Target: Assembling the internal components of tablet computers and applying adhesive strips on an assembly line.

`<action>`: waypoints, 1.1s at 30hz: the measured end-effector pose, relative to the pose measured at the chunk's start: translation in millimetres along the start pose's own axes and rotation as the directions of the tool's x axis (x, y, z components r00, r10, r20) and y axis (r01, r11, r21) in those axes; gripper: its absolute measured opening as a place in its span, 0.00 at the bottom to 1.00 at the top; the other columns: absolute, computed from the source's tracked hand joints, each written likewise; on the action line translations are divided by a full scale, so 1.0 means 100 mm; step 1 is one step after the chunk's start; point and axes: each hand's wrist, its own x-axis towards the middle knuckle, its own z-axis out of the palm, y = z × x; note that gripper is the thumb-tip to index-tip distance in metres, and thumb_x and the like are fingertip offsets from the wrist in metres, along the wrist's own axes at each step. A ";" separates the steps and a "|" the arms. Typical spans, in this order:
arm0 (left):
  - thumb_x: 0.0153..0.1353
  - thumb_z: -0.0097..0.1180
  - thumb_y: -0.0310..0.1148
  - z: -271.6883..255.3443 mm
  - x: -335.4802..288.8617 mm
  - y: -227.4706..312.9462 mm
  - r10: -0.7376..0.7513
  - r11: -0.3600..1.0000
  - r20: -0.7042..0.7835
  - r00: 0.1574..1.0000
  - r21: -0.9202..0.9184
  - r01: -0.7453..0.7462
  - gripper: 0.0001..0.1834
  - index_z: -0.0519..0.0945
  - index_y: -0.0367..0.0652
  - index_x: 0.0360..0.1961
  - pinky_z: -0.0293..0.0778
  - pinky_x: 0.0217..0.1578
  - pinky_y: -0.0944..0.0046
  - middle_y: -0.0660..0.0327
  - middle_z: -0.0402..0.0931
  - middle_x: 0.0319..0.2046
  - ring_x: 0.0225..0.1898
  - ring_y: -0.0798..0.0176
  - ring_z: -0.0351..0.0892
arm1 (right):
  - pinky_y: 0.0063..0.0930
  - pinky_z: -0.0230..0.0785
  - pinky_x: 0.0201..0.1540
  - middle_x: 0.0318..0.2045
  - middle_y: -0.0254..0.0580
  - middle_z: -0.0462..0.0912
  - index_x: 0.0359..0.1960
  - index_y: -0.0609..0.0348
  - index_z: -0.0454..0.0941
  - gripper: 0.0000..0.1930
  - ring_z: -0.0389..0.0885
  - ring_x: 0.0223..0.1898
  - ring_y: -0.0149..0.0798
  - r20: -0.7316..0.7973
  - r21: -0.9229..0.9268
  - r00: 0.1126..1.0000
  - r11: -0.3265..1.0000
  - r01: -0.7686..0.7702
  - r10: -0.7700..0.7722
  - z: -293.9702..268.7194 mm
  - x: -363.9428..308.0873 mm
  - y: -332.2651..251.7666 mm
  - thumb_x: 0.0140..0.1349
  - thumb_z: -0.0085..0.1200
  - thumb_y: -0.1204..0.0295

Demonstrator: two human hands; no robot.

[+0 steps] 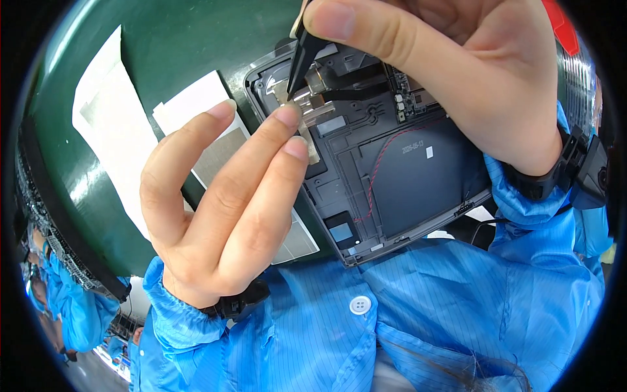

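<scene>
A tablet-like device (428, 186) lies with its inside exposed, showing a large dark battery, a thin red wire and small circuit parts. My right hand (457, 72) is closed around black tweezers (300, 65), whose tips point down at the shiny film and flat cables (317, 101) near the device's upper left corner. Close to those tips, my left hand (222, 202) reaches in from the lower left with its fingers stretched out and apart. Two of its fingertips rest at the film by the left edge; whatever lies beneath them is hidden.
Left of the device, a torn white sheet (108, 124) and a white card with grey patches (222, 153) lie on the green table surface (176, 39). Something red (563, 26) and clear plastic (581, 85) are at the upper right. Another person's blue sleeve (85, 313) shows at lower left.
</scene>
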 end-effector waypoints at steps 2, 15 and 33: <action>0.60 0.61 0.22 -0.01 0.00 0.01 -0.007 1.000 0.002 1.000 0.004 0.007 0.24 0.75 0.44 0.59 0.63 0.64 0.53 0.56 0.85 0.52 0.61 0.45 0.75 | 0.27 0.76 0.44 0.41 0.50 0.84 0.56 0.61 0.65 0.20 0.83 0.40 0.34 -0.005 -0.001 1.000 1.000 0.001 -0.001 0.01 -0.01 -0.01 0.67 0.59 0.77; 0.58 0.60 0.22 0.01 0.01 0.04 -0.021 1.000 -0.002 1.000 0.003 0.021 0.24 0.76 0.43 0.58 0.66 0.61 0.54 0.55 0.85 0.52 0.58 0.47 0.76 | 0.29 0.77 0.46 0.42 0.51 0.85 0.56 0.61 0.65 0.20 0.84 0.41 0.35 -0.026 -0.007 1.000 1.000 0.010 -0.010 0.11 0.00 -0.02 0.67 0.59 0.76; 0.60 0.51 0.15 0.10 0.00 -0.02 0.018 0.992 -0.062 0.998 0.128 -0.010 0.25 0.75 0.42 0.58 0.64 0.66 0.56 0.56 0.85 0.52 0.61 0.49 0.75 | 0.31 0.80 0.48 0.43 0.53 0.85 0.57 0.60 0.64 0.20 0.85 0.43 0.38 -0.068 -0.009 0.998 1.000 0.015 -0.016 0.35 0.09 0.03 0.68 0.59 0.75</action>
